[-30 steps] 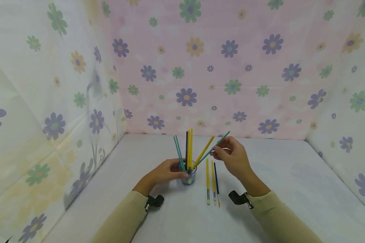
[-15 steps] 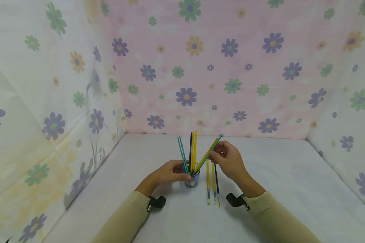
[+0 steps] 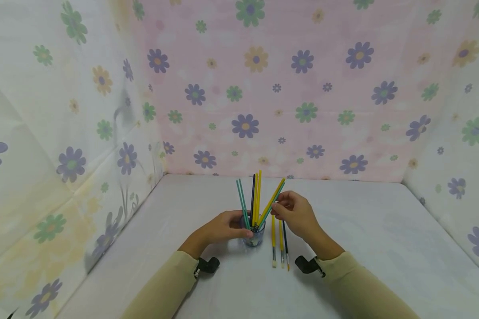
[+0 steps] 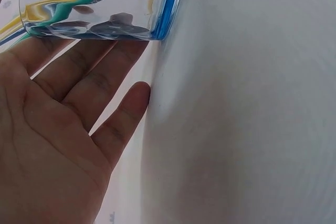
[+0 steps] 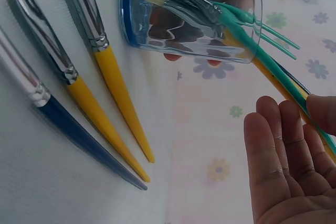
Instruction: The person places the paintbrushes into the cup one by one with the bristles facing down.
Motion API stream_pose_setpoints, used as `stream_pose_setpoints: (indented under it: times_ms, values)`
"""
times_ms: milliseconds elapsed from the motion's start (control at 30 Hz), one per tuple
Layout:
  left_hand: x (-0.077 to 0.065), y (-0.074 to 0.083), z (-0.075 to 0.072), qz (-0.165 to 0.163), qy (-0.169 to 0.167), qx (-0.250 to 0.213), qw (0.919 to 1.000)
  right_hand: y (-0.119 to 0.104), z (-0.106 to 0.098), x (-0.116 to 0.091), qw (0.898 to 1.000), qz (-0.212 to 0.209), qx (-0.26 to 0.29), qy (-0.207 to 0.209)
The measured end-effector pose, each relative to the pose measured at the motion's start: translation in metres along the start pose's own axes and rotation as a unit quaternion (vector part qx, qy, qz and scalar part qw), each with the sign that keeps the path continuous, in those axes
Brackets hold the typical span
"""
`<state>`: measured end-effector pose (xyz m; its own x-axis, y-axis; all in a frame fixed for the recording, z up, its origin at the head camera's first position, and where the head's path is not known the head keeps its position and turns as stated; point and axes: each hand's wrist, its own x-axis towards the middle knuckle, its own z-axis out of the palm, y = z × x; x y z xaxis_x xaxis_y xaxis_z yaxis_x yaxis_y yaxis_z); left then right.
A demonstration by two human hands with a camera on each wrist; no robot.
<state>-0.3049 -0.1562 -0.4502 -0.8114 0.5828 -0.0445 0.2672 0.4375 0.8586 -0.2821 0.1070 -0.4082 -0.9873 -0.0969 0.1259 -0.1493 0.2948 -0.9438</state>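
A clear cup (image 3: 257, 241) with a blue base (image 5: 126, 11) stands on the table, bristle ends of several paintbrushes down inside it. My left hand (image 3: 222, 228) grips the cup from the left, thumb across the front and fingers behind. My right hand (image 3: 297, 215) pinches the handle of a green paintbrush (image 5: 287, 85) between thumb and fingers; its lower end is in the cup. A yellow paintbrush (image 3: 272, 199) leans right along the same line, close against the green one. Two other green paintbrushes (image 3: 241, 197) lean left, with dark and yellow handles upright between.
To the right of the cup lie two yellow-handled paintbrushes (image 3: 273, 239) and a dark blue paintbrush (image 5: 86, 137), bristles toward me. The table (image 3: 383, 248) is white. Flower-patterned cloth (image 3: 279, 146) hangs at the back and both sides.
The right hand has moved left and down, bringing the green paintbrush in line with the leaning yellow one and deeper into the cup. Cup and left hand have shifted slightly right.
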Motion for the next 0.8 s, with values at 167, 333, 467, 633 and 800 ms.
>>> stream_pose_setpoints:
  times_ms: [167, 333, 467, 633, 800]
  values:
    - [0.001, 0.0, 0.0, 0.018, -0.004, -0.005, 0.9998, 0.001, 0.0, 0.0, 1.0, -0.009, -0.001, -0.012]
    - [0.002, -0.001, 0.0, 0.021, -0.005, -0.007, 0.9997, -0.001, -0.002, -0.001, 1.0, -0.005, -0.004, -0.019]
    - [0.001, 0.0, 0.0, 0.01, 0.003, 0.003, 0.9999, -0.003, -0.005, 0.0, 1.0, 0.0, -0.01, -0.015]
    - [0.0, -0.001, -0.001, -0.005, 0.021, 0.026, 0.9994, -0.004, -0.012, 0.002, 1.0, -0.001, -0.01, -0.01]
    - [-0.001, -0.002, -0.003, -0.013, 0.043, 0.038, 0.9983, -0.001, -0.019, 0.006, 1.0, 0.008, -0.008, -0.002]
